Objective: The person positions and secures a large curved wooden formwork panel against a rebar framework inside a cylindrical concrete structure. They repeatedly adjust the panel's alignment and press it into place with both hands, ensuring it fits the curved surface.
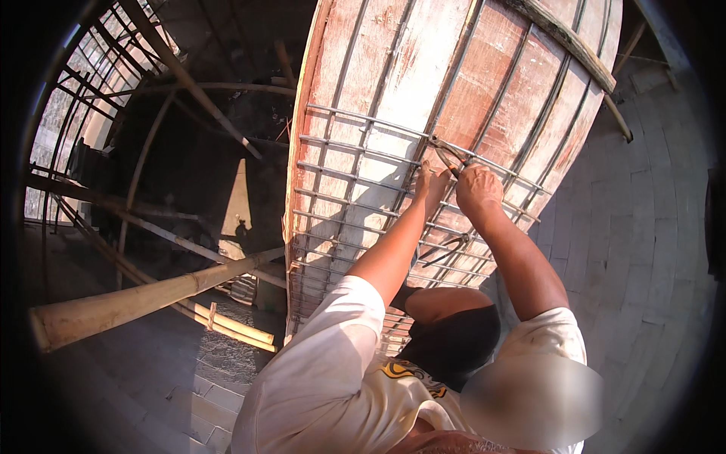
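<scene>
At the metal grid (367,120), the right hand (481,188) is clamped on pliers (448,153), presumably so their tips reach a crossing; the left hand (430,184) is just below those tips, its grip unclear.

Harsh sun across planks (420,68), black fisheye rim

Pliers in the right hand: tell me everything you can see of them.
The pliers look like dark metal, with two slim, slightly parted handles running into the right hand, which hides their ends. Their head points up and left in the picture, at the metal rods laid over the wooden boards. The left hand is just below the head. Whether the jaws are closed, or touch a rod, is too small to tell.
</scene>
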The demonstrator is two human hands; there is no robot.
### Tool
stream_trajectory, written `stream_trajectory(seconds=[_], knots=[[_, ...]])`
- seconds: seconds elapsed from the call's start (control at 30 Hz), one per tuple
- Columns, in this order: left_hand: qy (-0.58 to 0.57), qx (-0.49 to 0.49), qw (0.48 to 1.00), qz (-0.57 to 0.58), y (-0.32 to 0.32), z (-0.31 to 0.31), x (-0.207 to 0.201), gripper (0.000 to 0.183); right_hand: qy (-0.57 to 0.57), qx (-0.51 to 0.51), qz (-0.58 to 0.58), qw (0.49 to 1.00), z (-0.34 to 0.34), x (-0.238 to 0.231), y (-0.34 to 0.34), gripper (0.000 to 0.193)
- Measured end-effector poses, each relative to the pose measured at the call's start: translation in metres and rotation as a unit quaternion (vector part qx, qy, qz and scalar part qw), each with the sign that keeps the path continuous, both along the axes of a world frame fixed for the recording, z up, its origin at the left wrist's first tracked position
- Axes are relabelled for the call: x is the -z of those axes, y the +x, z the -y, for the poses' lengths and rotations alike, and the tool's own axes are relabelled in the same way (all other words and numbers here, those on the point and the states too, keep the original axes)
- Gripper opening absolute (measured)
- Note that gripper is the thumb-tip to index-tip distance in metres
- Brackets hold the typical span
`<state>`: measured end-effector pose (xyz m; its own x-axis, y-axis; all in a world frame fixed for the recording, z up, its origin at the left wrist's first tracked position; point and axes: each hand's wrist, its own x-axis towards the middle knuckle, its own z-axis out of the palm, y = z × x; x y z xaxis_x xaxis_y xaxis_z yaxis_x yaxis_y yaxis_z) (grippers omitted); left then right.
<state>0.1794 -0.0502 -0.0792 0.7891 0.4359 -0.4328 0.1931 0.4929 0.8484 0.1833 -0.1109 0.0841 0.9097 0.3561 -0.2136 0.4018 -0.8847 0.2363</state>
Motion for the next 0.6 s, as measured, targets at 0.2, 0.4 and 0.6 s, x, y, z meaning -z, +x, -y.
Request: stream_trajectory(seconds=[0.2, 0.4, 0.6], knots=[[-0.201, 0.076, 0.976, 0.035, 0.008, -0.016, -0.01, 0.031, 0.101, 0.078, -0.236, 0.963, -0.002, -0.021, 0.018, 0.027], [0.122, 0.118, 0.984, 0.058, 0.003, -0.023, 0.012, 0.034, 0.173, 0.152, -0.363, 0.903, 0.007, -0.013, 0.037, 0.033], [0.54, -0.009, 0.841, 0.04, -0.01, -0.021, -0.027, 0.056, 0.277, 0.254, -0.471, 0.798, 0.012, -0.004, 0.034, 0.026]])
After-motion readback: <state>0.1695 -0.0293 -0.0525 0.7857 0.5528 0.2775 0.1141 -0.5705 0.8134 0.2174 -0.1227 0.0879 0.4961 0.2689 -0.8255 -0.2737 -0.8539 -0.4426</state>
